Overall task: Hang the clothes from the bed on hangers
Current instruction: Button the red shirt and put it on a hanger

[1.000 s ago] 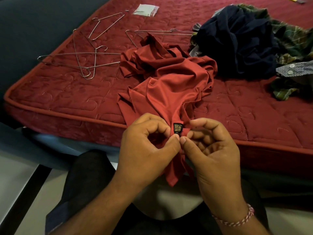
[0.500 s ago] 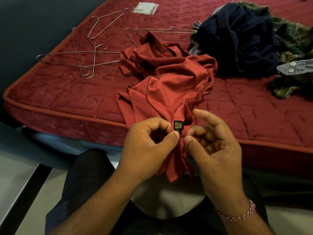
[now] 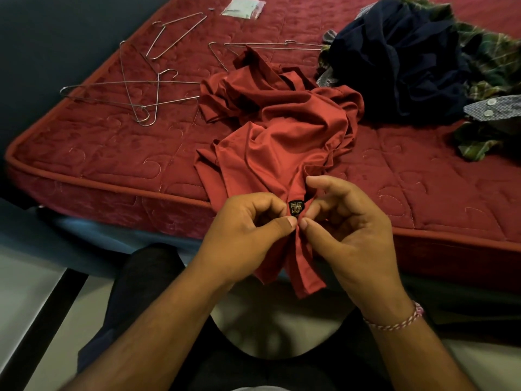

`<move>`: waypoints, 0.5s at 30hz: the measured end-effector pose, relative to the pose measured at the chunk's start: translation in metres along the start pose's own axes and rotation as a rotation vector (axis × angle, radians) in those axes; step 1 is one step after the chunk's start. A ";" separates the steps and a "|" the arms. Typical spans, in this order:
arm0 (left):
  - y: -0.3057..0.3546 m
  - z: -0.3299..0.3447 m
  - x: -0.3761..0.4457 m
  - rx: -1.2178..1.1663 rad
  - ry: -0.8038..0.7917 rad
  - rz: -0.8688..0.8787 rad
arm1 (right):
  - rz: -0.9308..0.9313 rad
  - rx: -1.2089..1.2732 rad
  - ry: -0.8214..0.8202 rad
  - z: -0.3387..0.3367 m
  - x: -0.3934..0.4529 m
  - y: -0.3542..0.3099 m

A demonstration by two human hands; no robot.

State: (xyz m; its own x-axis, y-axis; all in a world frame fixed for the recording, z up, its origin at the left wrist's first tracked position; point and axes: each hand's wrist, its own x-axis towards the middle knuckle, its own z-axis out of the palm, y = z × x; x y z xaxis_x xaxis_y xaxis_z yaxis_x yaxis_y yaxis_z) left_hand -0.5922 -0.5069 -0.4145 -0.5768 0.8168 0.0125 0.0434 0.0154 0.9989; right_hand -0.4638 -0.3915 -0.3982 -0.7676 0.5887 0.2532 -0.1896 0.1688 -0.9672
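Pinching the red shirt (image 3: 282, 142) at its labelled collar over the bed's near edge, both hands' fingers (image 3: 284, 222) grip cloth; wire hangers (image 3: 141, 94) lie far-left, nearer the left hand (image 3: 245, 235).

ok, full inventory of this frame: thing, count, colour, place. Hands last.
mattress: 1, dark red quilted, fills the upper frame.
red garment: 1, rust red, crumpled mid-mattress, near end hanging over the edge.
garment label: 1, black with gold marks, between the two hands.
wire hangers: about five, silver; a crossed cluster at the left, one further back, one behind the red garment.
navy garment: 1, dark blue, heaped at back right.
plaid garment: 1, green check, right edge, under the navy one.
buttoned cloth: 1, grey patterned, white buttons, far right.
plastic packet: 1, clear, top centre.
bracelet: 1, pink-white braid, right wrist.
left hand: pinches the red garment.
right hand: pinches it beside the label.
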 end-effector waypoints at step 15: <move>-0.006 0.002 0.001 0.073 0.072 -0.034 | -0.097 -0.389 0.101 0.012 -0.001 0.010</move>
State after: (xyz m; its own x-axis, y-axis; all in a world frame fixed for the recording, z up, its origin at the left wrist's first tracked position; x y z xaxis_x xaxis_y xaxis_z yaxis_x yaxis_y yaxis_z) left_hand -0.5911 -0.5052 -0.4205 -0.6361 0.7714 -0.0157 0.0804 0.0865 0.9930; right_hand -0.4724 -0.3996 -0.4087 -0.6901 0.6269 0.3616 0.0023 0.5016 -0.8651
